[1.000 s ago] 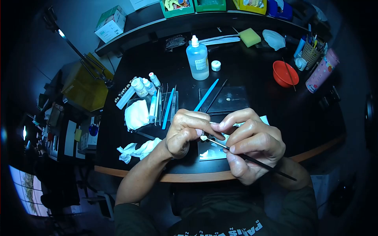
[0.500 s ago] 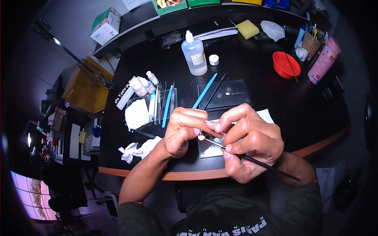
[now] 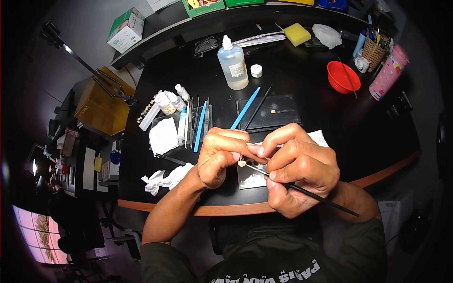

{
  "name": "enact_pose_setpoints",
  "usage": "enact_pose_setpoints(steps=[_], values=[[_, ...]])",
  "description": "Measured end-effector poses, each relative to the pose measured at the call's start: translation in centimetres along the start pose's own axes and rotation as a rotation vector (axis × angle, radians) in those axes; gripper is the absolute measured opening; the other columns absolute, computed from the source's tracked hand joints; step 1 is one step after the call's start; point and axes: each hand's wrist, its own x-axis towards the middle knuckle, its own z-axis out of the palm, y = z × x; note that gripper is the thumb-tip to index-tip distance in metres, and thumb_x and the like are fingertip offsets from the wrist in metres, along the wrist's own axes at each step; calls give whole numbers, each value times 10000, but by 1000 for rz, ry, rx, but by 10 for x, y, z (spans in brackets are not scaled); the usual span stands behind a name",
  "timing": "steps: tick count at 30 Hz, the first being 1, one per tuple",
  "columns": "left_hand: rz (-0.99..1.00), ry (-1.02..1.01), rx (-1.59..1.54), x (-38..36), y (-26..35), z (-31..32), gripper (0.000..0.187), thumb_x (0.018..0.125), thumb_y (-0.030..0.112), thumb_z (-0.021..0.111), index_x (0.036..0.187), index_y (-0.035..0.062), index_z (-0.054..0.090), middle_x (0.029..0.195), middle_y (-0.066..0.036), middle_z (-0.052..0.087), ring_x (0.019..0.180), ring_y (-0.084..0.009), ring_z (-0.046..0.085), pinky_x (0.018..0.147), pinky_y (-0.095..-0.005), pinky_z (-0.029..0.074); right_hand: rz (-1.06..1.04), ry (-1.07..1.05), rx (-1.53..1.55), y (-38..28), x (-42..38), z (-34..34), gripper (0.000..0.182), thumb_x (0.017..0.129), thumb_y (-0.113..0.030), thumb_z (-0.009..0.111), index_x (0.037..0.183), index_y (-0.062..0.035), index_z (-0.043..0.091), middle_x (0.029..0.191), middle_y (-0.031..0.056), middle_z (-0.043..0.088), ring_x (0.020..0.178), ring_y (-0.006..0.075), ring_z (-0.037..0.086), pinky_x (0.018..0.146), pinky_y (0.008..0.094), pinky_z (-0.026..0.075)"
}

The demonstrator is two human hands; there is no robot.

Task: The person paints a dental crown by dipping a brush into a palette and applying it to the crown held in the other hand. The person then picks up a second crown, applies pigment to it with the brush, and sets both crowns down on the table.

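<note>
Pinched in the fingers of my left hand is a small cream-coloured dental crown; whatever supports it is mostly hidden. My right hand grips a thin brush with a black handle, its pale tip at or very near the crown. The fingertips of both hands meet above the crown. Beneath them lies a white mixing tray with round wells, partly covered by the hands. Beyond, a blue-handled tool and a dark slim tool lean on a flat black case bearing a small cream blob.
At left are small bottles, folded tissue, several slim instruments and crumpled tissue. Farther back stand a clear squeeze bottle, a small white jar, a red bowl and a pink flask.
Both hands keep nearly the same pose, with the brush tip still by the crown. The picture has become slightly brighter.
</note>
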Motion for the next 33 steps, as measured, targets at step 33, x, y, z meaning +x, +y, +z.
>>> enact_pose_setpoints(steps=[33], values=[[9,-28,9,-1,0,-2,519,774,222,483,1039,-85,806,854,-213,798,617,-224,622,621,-343,514,23,5,-2,-3,1,0,173,687,87,678,786,-33,605,775,69,632,875,300,704,733,364,586]])
